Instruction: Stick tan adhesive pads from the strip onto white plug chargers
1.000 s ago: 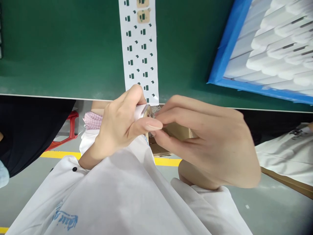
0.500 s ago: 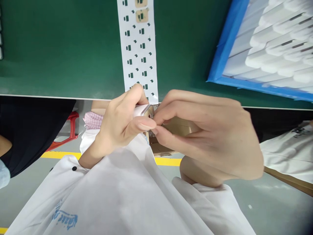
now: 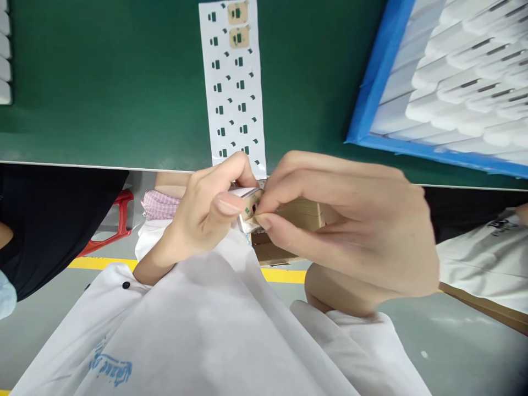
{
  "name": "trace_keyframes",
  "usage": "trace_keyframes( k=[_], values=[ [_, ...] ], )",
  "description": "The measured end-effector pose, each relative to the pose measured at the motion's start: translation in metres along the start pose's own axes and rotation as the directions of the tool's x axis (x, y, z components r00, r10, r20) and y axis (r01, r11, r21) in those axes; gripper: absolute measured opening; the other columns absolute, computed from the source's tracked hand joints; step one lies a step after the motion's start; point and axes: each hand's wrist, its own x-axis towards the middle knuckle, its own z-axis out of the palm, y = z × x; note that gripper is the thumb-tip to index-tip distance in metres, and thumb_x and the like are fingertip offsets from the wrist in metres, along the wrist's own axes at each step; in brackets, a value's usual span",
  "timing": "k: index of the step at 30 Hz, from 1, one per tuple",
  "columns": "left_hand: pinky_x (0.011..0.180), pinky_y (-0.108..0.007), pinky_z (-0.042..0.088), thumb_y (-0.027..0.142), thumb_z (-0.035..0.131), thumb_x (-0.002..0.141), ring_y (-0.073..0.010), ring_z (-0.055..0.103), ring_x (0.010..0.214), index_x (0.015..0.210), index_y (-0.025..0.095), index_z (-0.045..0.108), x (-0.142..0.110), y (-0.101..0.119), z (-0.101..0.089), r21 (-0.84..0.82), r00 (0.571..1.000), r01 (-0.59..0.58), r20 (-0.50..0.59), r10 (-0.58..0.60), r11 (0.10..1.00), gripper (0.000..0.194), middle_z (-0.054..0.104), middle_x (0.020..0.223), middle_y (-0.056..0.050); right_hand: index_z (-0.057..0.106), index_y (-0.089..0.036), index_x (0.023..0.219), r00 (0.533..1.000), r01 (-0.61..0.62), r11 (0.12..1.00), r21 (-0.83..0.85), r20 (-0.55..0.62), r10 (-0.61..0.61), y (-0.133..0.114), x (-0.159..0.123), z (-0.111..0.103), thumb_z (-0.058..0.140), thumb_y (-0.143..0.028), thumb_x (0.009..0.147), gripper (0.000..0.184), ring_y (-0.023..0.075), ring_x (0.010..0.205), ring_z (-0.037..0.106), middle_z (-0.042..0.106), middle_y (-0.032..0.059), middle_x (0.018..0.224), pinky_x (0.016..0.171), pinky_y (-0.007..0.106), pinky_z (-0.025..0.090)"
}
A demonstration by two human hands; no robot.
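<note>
My left hand (image 3: pixel 206 209) is closed around a small white plastic casing (image 3: pixel 244 191), whose end faces right. Over that end lies a tan adhesive sticker (image 3: pixel 249 207) with a dark cutout and a small green mark. My right hand (image 3: pixel 350 231) pinches the sticker's edge between thumb and forefinger, right against the casing. The fingertips partly cover the sticker. Just beyond the hands, a white backing sheet (image 3: pixel 229 99) with rows of small cutouts runs up the green table (image 3: pixel 124 93), two similar tan stickers (image 3: pixel 239 37) near its far end.
A blue-edged tray (image 3: pixel 358 121) full of white casings stands at the right. More white pieces (image 3: pixel 5 91) line the far left edge. Below the table are an open cardboard box (image 3: pixel 284 253) and a red stool (image 3: pixel 122 220). People sit on both sides.
The casing has tilted in my left hand, so its stickered end now shows more. My left thumb has drawn back to the left. The view has shifted slightly upward.
</note>
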Motion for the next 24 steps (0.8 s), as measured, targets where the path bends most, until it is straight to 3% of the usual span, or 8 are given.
trace_keyframes(
  k=[6,9,14,17,24],
  values=[
    [0.053,-0.032,0.039,0.091,0.018,0.086,-0.0158,0.048,0.058,0.075,0.023,0.049,-0.001,0.013,0.002,-0.019,0.993,0.114,-0.014,-0.115,0.993,0.076,0.051,0.068,-0.002,0.068,-0.024,0.080,0.986,0.019,0.993,0.118,-0.168,0.001,0.000,-0.004,0.015,0.069,-0.016,0.091,0.013,0.0135,0.061,0.058,0.063,-0.0009,0.073,0.053,0.029,0.049],
    [0.052,-0.032,0.040,0.089,0.022,0.089,-0.0159,0.049,0.057,0.076,0.023,0.051,-0.001,0.012,0.001,-0.037,0.995,0.093,-0.026,-0.094,0.995,0.073,0.053,0.068,-0.002,0.072,-0.026,0.089,0.956,0.013,0.998,0.054,-0.293,0.004,-0.003,-0.012,0.028,0.072,-0.021,0.091,0.005,0.0151,0.065,0.061,0.067,0.0013,0.081,0.053,0.031,0.050],
    [0.052,-0.031,0.039,0.087,0.018,0.090,-0.0151,0.047,0.057,0.076,0.023,0.050,-0.001,0.011,0.002,-0.010,0.994,0.090,-0.058,-0.091,0.996,0.073,0.052,0.068,-0.002,0.071,-0.025,0.091,0.893,0.023,0.997,-0.073,-0.446,-0.053,-0.009,-0.020,0.044,0.073,-0.007,0.084,0.019,0.0132,0.064,0.063,0.068,0.0004,0.082,0.055,0.029,0.051],
    [0.053,-0.031,0.036,0.086,0.017,0.090,-0.0146,0.045,0.059,0.078,0.022,0.048,-0.003,0.015,0.004,0.016,0.994,0.090,-0.067,-0.089,0.996,0.072,0.049,0.071,-0.002,0.069,-0.023,0.088,0.884,-0.033,0.991,-0.129,-0.466,-0.031,-0.014,-0.019,0.043,0.069,-0.001,0.083,0.022,0.0123,0.064,0.063,0.068,0.0002,0.081,0.056,0.028,0.051],
    [0.054,-0.032,0.038,0.082,0.019,0.093,-0.0134,0.044,0.062,0.079,0.022,0.047,-0.005,0.014,0.003,0.023,0.997,0.023,-0.078,-0.021,0.999,0.068,0.048,0.073,0.000,0.065,-0.021,0.082,0.940,-0.049,0.968,-0.247,-0.339,-0.039,-0.021,-0.014,0.034,0.067,-0.003,0.084,0.019,0.0116,0.063,0.061,0.066,0.0010,0.080,0.055,0.027,0.050]
  ],
)
